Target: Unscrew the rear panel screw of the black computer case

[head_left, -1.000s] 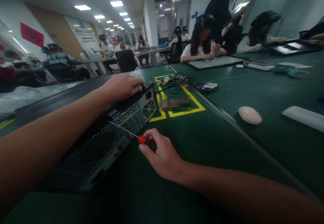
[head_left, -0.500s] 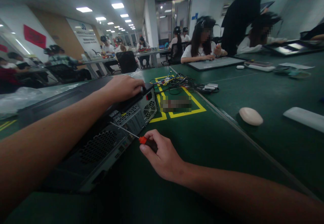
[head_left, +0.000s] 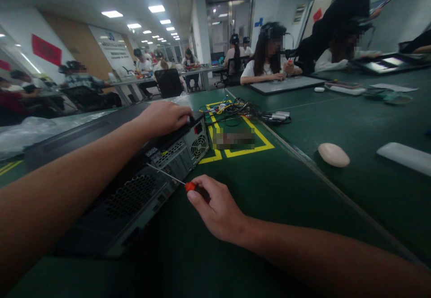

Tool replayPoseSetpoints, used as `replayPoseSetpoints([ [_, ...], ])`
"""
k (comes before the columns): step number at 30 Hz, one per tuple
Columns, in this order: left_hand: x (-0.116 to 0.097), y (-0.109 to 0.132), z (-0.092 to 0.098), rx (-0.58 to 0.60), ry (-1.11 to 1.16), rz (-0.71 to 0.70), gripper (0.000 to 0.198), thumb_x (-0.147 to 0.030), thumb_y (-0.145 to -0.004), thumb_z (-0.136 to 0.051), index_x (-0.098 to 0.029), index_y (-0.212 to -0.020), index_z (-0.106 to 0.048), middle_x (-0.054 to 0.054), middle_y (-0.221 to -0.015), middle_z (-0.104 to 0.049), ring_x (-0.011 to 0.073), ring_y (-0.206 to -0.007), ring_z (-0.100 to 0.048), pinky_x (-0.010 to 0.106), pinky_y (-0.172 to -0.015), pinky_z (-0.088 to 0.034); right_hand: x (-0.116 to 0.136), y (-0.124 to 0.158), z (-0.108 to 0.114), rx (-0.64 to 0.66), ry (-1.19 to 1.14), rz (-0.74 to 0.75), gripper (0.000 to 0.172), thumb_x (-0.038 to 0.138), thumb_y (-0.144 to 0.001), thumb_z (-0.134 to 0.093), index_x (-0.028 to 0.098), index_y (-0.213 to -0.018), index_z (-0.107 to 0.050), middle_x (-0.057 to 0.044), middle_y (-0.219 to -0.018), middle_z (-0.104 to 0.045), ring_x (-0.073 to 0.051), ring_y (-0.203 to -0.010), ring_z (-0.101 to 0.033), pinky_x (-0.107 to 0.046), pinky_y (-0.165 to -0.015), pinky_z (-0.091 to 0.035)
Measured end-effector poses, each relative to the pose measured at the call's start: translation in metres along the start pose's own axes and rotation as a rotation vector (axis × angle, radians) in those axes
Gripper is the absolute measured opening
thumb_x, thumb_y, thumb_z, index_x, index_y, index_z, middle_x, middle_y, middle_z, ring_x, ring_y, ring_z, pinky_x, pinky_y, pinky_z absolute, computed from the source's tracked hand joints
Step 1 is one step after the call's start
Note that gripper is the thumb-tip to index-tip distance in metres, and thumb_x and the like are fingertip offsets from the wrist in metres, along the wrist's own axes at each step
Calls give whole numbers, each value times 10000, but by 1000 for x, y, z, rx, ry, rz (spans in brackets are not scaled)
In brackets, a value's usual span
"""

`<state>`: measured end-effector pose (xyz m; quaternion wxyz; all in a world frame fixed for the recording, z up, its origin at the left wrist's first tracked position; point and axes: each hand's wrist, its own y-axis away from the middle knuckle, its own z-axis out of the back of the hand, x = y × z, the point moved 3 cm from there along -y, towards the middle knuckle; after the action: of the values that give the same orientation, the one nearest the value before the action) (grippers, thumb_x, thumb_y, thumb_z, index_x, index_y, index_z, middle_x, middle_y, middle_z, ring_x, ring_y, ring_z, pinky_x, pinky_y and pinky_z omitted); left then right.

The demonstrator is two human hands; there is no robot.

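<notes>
A black desktop computer case (head_left: pixel 97 114) lies on the table at my left, its rear panel (head_left: pixel 180 156) with vents and slots facing right. Across its top reaches my left hand (head_left: pixel 164 117), fingers curled over the rear upper edge. My right hand (head_left: pixel 215 208) is closed around the handle of a screwdriver (head_left: pixel 190 186) with a red collar. The thin shaft points left, its tip at the edge of the rear panel. Whether the tip sits in a screw is too small to tell.
Tangled cables (head_left: pixel 242 109) lie behind the case, beside yellow tape (head_left: pixel 249 151) and a blurred-out object (head_left: pixel 234 138). On the right are a pale computer mouse (head_left: pixel 333 155) and a white bar-shaped object (head_left: pixel 406 156). Co-workers sit across the table, one at a flat panel (head_left: pixel 286 84).
Both my hands and the screwdriver stay nearly where they were. In the background, a standing person in black has leaned and shifted to the right.
</notes>
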<state>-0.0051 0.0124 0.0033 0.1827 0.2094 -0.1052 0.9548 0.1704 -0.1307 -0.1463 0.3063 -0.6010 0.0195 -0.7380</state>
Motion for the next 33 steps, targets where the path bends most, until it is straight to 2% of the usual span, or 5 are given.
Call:
replayPoseSetpoints([
  [5, -1, 0, 1, 8, -17, 16, 557, -413, -1086, -372, -283, -1483, -741, 143, -1225, -821, 354, -1119, -780, 435, -884, -578, 0, 0, 0, 4, 5, 13, 168, 353, -1083, -579, 211, -1074, -669, -29, -930, -694, -207, -854, -666, -365, -813, -526],
  [9, -1, 1, 1, 18, -20, 20, 571, -432, -1088, -363, -288, -1493, -740, 139, -1250, -818, 349, -1137, -776, 434, -907, -579, -2, 1, -1, -5, -1, -34, 198, 332, -1000, -688, 231, -1159, -627, -39, -1017, -725, -228, -928, -702, -383, -860, -551],
  [16, 1, -2, -2, -2, 4, 12, 568, -409, -1079, -379, -267, -1491, -742, 145, -1246, -816, 345, -1137, -774, 427, -920, -573, -5, 0, -2, -6, -3, -18, 120, 276, -988, -672, 245, -1073, -594, -29, -995, -711, -216, -896, -675, -383, -866, -556],
  [33, -1, 0, 0, 16, -32, 28, 527, -401, -1109, -384, -282, -1486, -731, 133, -1235, -812, 335, -1123, -776, 397, -888, -550, -4, 0, -2, -2, -28, -24, 115, 310, -999, -654, 238, -1068, -597, -27, -975, -688, -218, -885, -657, -385, -858, -534],
])
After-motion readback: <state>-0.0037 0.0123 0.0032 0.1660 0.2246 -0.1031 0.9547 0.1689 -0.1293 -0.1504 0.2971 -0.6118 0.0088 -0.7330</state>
